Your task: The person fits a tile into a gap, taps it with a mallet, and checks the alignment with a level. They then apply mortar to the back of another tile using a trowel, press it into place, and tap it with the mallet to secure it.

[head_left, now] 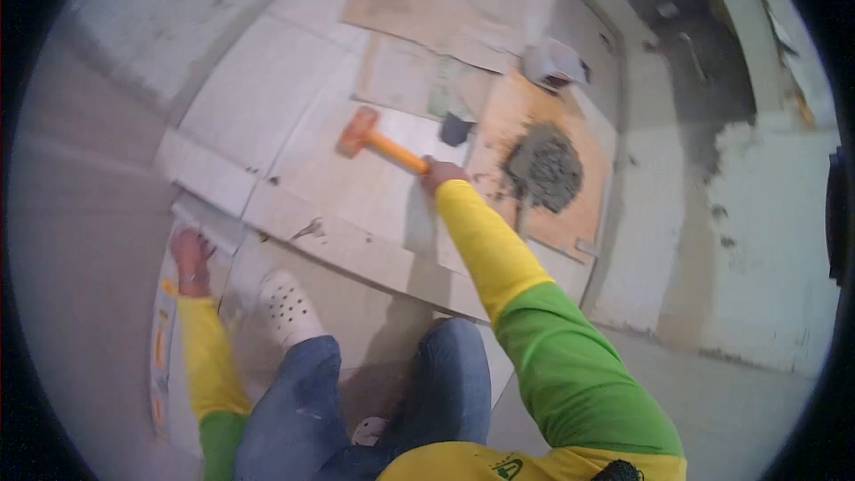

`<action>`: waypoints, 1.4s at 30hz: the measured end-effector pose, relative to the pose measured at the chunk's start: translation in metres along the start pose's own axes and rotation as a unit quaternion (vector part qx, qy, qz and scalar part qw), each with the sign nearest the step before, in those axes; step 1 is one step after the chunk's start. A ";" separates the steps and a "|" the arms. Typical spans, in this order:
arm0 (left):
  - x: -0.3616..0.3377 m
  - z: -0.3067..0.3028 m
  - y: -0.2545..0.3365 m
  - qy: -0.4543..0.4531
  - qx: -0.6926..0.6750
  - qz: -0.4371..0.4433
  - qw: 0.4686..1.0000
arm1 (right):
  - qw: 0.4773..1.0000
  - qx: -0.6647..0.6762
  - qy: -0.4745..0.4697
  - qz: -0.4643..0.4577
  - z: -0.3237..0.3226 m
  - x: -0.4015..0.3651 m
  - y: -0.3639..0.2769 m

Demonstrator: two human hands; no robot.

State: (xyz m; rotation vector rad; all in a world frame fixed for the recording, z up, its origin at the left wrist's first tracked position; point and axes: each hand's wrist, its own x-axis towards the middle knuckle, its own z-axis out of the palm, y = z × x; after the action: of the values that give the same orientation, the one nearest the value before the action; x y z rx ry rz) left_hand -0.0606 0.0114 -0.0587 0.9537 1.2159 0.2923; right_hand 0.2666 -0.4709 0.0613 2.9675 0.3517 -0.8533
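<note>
My right hand (443, 175) is wrapped round the end of a mallet's yellow-orange handle. The mallet's orange-red head (358, 132) points away to the left, over the pale tiled platform (307, 156). Low on the left, my left hand (191, 260) has its fingers curled at the edge of a narrow white tile strip (212, 221), below the platform's front edge. Its fingertips are partly hidden. Beside my left forearm lies a long white strip with orange marks (160, 361).
Grey mortar (545, 167) is heaped on a wooden board (494, 147) at the right of the platform. Behind the board stands a whitish container (554, 64). A small dark piece (456, 129) and cardboard sheets (436, 4) lie farther back. My white clog (289, 307) is on the lower floor.
</note>
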 end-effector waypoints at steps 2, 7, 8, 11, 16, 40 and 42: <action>-0.024 0.015 0.007 -0.023 0.030 0.000 0.999 | 1.000 0.020 0.017 0.005 -0.005 -0.016 -0.005; -0.096 0.010 0.045 -0.006 0.098 0.038 0.994 | 0.985 0.142 0.075 -0.059 0.012 -0.051 -0.008; -0.112 0.013 0.053 -0.008 0.100 0.037 0.994 | 0.978 0.165 0.130 -0.012 -0.003 -0.066 -0.005; -0.141 0.011 0.062 -0.062 -0.018 0.074 0.995 | 0.928 0.135 0.298 0.180 -0.029 -0.085 0.052; -0.141 0.015 0.059 -0.294 -0.215 0.038 0.931 | 0.883 0.114 0.212 0.403 0.002 -0.081 0.176; -0.206 0.137 0.037 -0.392 -0.241 -0.014 0.887 | 0.956 0.088 0.174 0.218 -0.061 -0.156 0.191; -0.208 0.142 0.038 -0.380 -0.235 -0.021 0.894 | 0.953 0.082 0.166 0.238 -0.057 -0.159 0.212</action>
State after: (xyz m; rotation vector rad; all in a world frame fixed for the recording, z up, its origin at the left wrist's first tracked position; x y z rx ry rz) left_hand -0.0005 -0.1678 0.1112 0.5222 0.4061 0.1391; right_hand 0.2130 -0.7045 0.1874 3.1232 -0.4413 -0.3452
